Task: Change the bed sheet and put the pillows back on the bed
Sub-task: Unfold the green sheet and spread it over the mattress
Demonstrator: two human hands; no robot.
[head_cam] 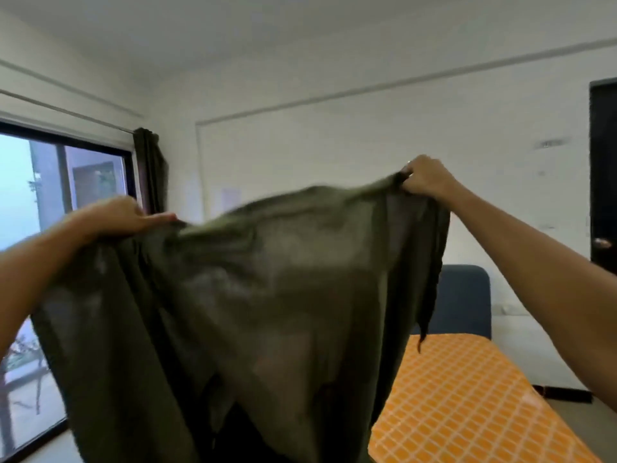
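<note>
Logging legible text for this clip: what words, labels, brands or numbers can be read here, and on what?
None can be read.
Pale sheet on the wall: too blurred to tell whether it bears text.
Small grey mark on the wall: blurred, unreadable.
Olive sheet gripped by the left hand and right hand: no print visible.
Orange patterned mattress: pattern only.

Olive-green sheet [253, 295] hangs spread, blurred, above orange-checked mattress [467, 406].

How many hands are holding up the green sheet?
2. The left hand grips the sheet at its top left edge, by the window; the right hand grips the top right corner, higher up.
</note>
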